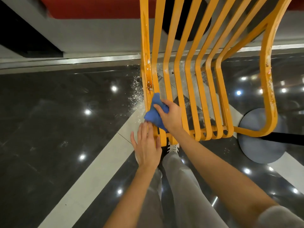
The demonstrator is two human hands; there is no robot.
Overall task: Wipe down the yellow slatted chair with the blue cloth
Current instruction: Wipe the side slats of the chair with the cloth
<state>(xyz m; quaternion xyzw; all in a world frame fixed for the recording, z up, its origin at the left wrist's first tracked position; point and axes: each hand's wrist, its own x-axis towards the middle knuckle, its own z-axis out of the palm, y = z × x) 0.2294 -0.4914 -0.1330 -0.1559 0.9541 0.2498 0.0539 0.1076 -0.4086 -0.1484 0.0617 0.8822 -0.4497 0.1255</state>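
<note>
The floor (49,129) is dark, glossy stone that mirrors small ceiling lights; a pale grey band (92,170) runs across it on the diagonal, and white dust or crumbs (136,92) lie scattered just left of the chair. Along the top of the view stand a grey plinth or wall base (98,35) with a metal strip at its foot and a red surface (90,7) above it; a round grey disc (261,137) — what it belongs to cannot be told — lies on the floor at the right, partly behind the chair frame.

The yellow slatted chair (189,71) fills the upper middle of the view, its slats curving down toward the person; the left rail is streaked with brownish stains and white flecks. The blue cloth (153,111) is bunched against the lower part of that left rail and the slat beside it, just below the stains. The right hand (169,116) lies on the cloth, fingers curled round it and thumb pressed into its top — a firm hold. The left hand (147,145) is just below the cloth, fingers straight and together, fingertips touching the chair's lower left edge; it grips nothing. Grey trouser legs (181,186) and a white shoe (172,148) show beneath the arms.
</note>
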